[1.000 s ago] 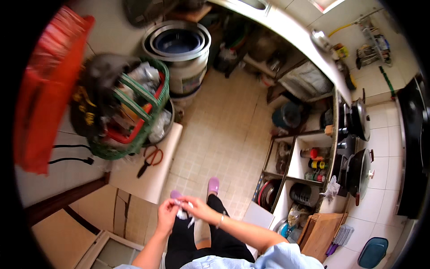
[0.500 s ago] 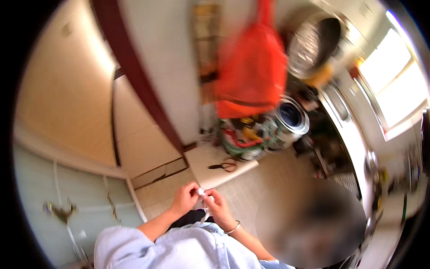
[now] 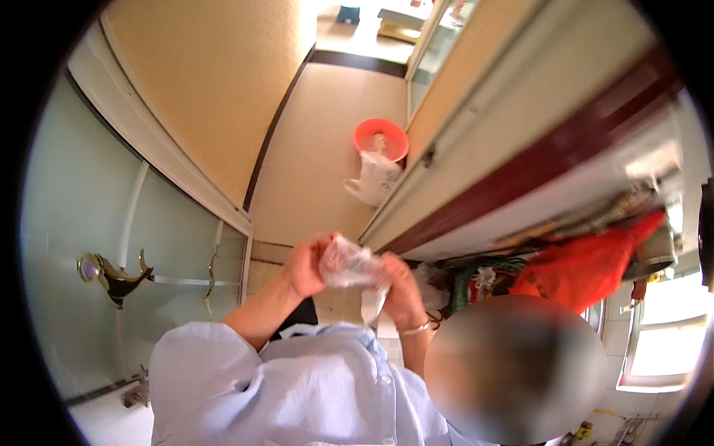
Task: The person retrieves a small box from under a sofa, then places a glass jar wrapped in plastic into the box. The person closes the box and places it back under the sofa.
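Observation:
In front of my chest, a crumpled clear plastic bag [image 3: 348, 262] is stretched between my two hands. My left hand [image 3: 306, 266] has its fingers closed on the bag's left side. My right hand [image 3: 401, 293] grips the other side, a bracelet round its wrist. Below the bag, near the right hand, hangs a narrow white strip [image 3: 373, 303]; whether it belongs to the bag I cannot tell. Part of the fingers is hidden behind the plastic, and what the bag holds, if anything, is unclear.
Ahead, a red basin [image 3: 364, 134] stands on the hallway floor with a white plastic bag [image 3: 375, 178] against it. A frosted glass door [image 3: 97, 186] with gold handles is at the left. A red bag [image 3: 580, 271] hangs at the right, near a window [image 3: 669, 334].
My view has swung left, from the kitchen counter toward the hallway. Both hands have come up and moved apart, and the small white bundle between them now shows as a spread clear bag.

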Demonstrator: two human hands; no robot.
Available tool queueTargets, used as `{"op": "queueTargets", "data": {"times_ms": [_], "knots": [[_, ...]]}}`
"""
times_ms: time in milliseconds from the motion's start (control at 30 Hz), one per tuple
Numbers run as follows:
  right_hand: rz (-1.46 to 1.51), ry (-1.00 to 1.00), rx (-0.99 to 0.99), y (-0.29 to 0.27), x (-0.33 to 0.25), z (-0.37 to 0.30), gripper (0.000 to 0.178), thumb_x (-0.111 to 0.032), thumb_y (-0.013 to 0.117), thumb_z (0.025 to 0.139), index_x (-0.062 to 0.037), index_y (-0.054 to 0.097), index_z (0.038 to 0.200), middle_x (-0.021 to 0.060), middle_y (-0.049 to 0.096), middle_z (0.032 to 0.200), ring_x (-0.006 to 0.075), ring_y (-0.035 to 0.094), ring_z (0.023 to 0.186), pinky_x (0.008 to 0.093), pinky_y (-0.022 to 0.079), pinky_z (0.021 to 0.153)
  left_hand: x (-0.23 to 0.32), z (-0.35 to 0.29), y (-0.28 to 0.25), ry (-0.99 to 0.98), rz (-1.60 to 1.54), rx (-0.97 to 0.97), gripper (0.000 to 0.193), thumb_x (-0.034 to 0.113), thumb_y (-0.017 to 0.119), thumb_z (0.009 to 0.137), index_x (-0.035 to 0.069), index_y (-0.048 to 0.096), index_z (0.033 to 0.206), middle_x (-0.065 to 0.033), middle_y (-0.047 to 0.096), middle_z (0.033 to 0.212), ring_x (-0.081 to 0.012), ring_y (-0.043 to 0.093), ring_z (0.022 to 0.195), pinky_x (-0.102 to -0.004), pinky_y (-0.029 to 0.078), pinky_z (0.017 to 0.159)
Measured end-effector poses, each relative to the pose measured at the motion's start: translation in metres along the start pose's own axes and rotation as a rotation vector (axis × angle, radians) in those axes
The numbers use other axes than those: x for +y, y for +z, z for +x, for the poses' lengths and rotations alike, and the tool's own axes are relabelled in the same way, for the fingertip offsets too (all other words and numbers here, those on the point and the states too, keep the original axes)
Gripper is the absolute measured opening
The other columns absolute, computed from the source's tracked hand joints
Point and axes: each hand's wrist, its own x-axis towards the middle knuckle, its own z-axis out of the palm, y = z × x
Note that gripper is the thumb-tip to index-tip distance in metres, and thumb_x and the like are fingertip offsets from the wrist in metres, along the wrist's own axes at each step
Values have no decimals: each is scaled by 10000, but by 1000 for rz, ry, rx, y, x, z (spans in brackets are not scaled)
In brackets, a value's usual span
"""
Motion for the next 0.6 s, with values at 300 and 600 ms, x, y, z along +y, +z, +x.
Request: {"op": "queueTargets", "data": {"times_ms": [300,600], "knots": [[545,-3,85,108,-32,231,193,-292,492,962,-136,605,978,-12,624,870,108,595,813,280,495,686,217,78,-21,-281,67,-645,283,257,463,893,24,623,907,-100,640,849,-189,600,829,-310,484,738],[528,154,-101,89,-32,401,207,-258,528,919,-98,559,1045,29,573,852,104,516,640,224,448,602,364,196,42,506,479,-368,552,-36,532,839,186,468,1340,-131,443,1379,-279,552,1110,-451,484,914]]}}
